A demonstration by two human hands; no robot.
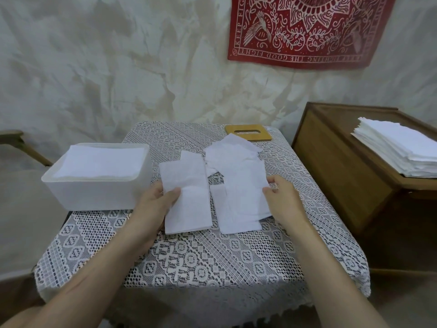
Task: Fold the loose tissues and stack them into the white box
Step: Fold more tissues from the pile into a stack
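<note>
A lace-covered surface (201,263) shows between the forearms, its front edge at 6 o'clock. At centre the left hand (158,202) pinches a folded tissue (189,209), thumb on top. The right hand (281,200) pinches the edge of a second tissue (238,204) just beside it. Loose tissues (234,157) lie toward 12 o'clock. The white box (94,192), holding stacked tissues, sits at 9 o'clock by the left edge. On the wall a red cloth (307,27) reads, upside down, "FIGHTING THE GOOD FIGHT".

Left grip (155,201) pinches a folded tissue (188,209) just beside the white box (94,195), thumb on top. Right grip (285,197) pinches the edge of a second tissue (241,200) on the lace-covered table (212,259). Loose tissues (233,153) lie behind, near a wooden lid (248,136), and a stack (399,150) rests on the cabinet (343,176).
</note>
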